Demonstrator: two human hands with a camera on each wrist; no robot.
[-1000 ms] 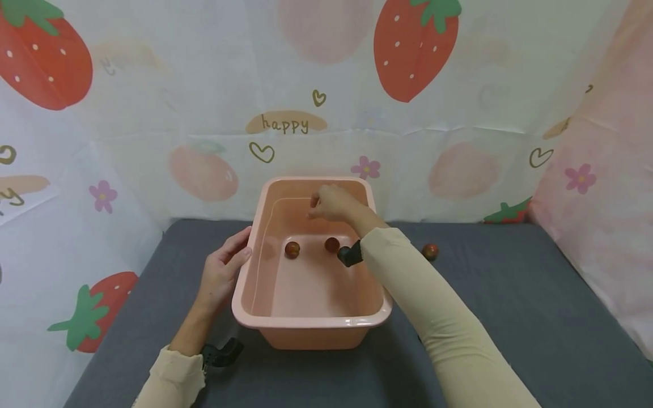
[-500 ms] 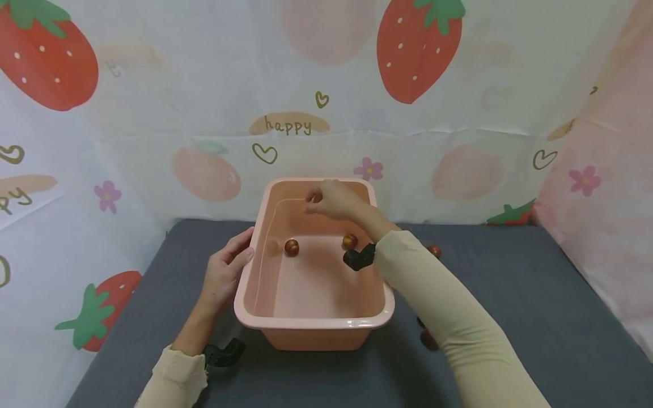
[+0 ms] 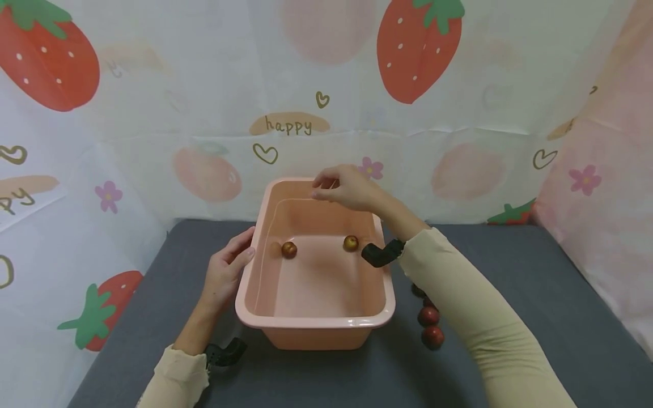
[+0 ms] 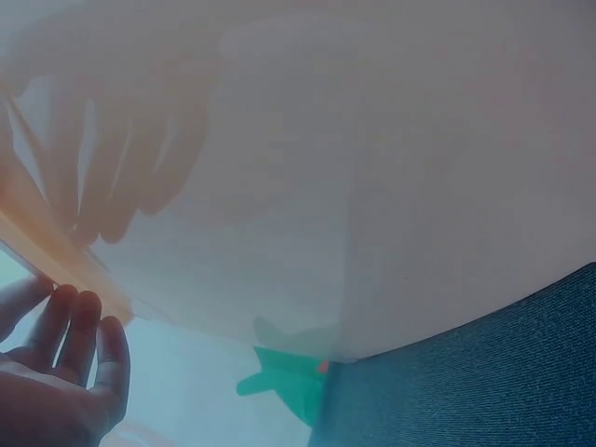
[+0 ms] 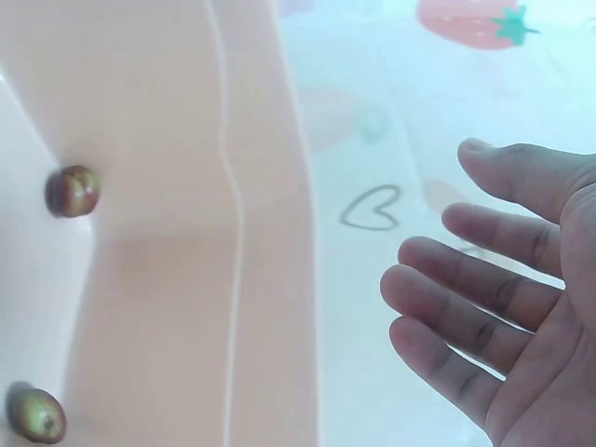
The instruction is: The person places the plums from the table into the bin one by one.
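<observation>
A pink plastic basin stands on the dark cloth. Two small round red-and-yellow fruits lie inside it: a left fruit and a right fruit; their exact kind is unclear. At the basin's left side, my left hand touches the rim. In the left wrist view its fingertips meet that edge from outside. My right hand hovers over the far rim, holding nothing. The right wrist view shows its fingers loosely extended and apart from the basin wall.
Right of the basin, several dark red fruits form a line on the grey cloth, partly hidden by my right sleeve. A white printed curtain rises behind the table and along both sides.
My right hand has risen from inside the basin up and right toward the far rim. The basin's right fruit has rolled rightward. More fruits beside the right sleeve are uncovered. My left hand stays put.
</observation>
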